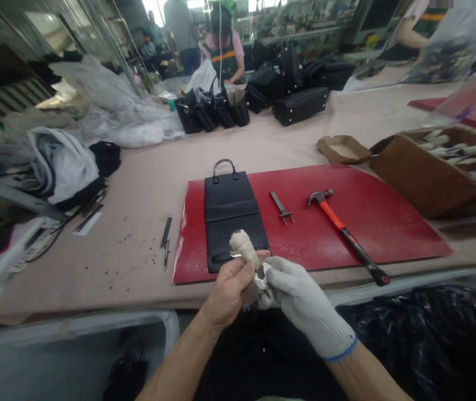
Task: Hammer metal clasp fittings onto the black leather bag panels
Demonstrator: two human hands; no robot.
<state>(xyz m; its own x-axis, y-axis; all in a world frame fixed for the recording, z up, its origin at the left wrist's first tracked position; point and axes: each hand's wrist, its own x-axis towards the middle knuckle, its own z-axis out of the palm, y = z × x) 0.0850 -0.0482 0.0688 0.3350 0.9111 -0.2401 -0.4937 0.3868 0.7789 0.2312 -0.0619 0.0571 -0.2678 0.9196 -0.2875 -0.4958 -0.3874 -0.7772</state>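
Note:
My bare left hand [228, 292] is closed around a wrapped, cream-coloured handle [243, 248] at the table's front edge. My right hand [298, 295], in a white knit glove with a blue cuff, is closed on the wrapping at the lower end of the same piece. Just beyond them a flat black leather bag piece [233, 214] with a small top handle lies on a red board [300, 245]. To its right on the board are a metal pronged tool [281, 207] and a claw hammer [346, 234] with an orange and black grip.
Black bags [300, 106] stand at the back of the table. At right are a small cardboard tray [343, 149] and a brown box [421, 178] of wrapped handles. Thin tools [166, 242] lie left of the board. A person [230, 53] sits across the table.

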